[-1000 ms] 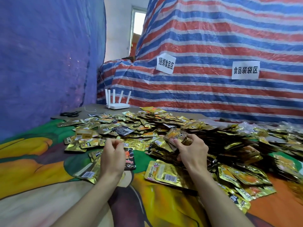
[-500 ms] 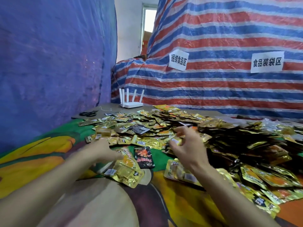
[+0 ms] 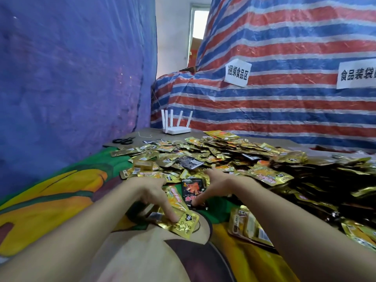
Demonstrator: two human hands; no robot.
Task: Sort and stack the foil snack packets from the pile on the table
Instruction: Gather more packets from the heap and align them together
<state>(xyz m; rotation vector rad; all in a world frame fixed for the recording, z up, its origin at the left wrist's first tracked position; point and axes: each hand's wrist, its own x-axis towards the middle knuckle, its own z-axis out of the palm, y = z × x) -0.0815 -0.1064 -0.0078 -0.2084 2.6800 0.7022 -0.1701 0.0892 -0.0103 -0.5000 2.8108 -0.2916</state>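
Near edge of tabletop (image 3: pixel 50 210): small stack of gold packets (image 3: pixel 179 218), with my left hand (image 3: pixel 150 192) flat on it, fingers straight and pressing down. Just beyond: one black packet (image 3: pixel 192 186); my right hand (image 3: pixel 218 183) is spread and released, its thumb touching the packet's near end. To the right: second gold stack (image 3: pixel 247 224). Middle to far right: loose pile (image 3: pixel 234 155). Far edge: white router (image 3: pixel 176 130). Far-left corner: scissors (image 3: pixel 124 140).

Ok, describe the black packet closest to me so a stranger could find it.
Start at the big pile of gold packets and come to its near edge. Between the left hand and right hand lies the black packet with an orange flame print; its neighbours are gold, and the other black packet sits farther back.
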